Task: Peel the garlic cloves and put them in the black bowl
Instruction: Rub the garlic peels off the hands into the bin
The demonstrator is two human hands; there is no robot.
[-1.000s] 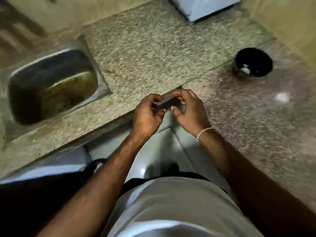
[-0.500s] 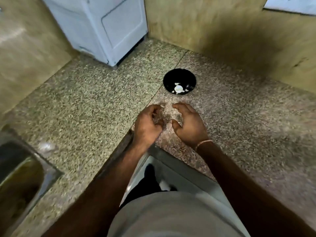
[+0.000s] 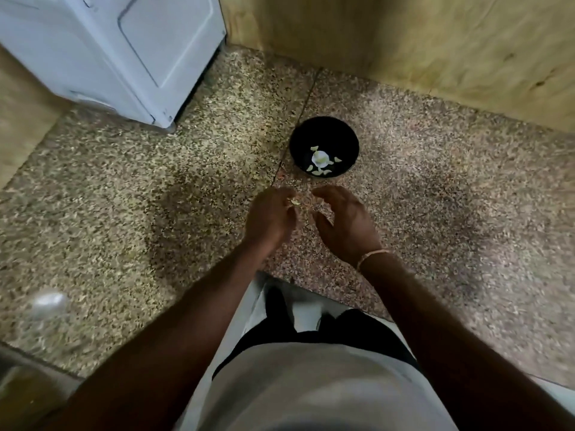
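A small pale clove (image 3: 294,202) sits pinched at the fingertips of the left hand (image 3: 270,219), above the bench (image 3: 130,219). It is blurred and mostly covered by the fingers, so its long axis and which way it points cannot be told. It lies between the two hands, close to the left one's fingertips and just apart from the right hand (image 3: 343,223).

The left hand is turned back-up, its fingers curled in toward the thumb around the clove. The right hand hovers beside it with nothing in it, fingers loosely bent and spread, forefinger arched toward the left hand, thumb lower and pointing the same way. A thin band (image 3: 371,255) circles the right wrist. Both forearms reach forward from the body and converge over the bench edge.

Just beyond the hands, nearer the right one, stands the bowl (image 3: 348,141), upright on the bench. In its bottom lie several pale pieces (image 3: 320,158), one larger round white one in the middle with small slivers around it.

Farther off to the left of the hands stands a white appliance (image 3: 124,51). A yellowish wall (image 3: 435,42) rises behind the bowl.
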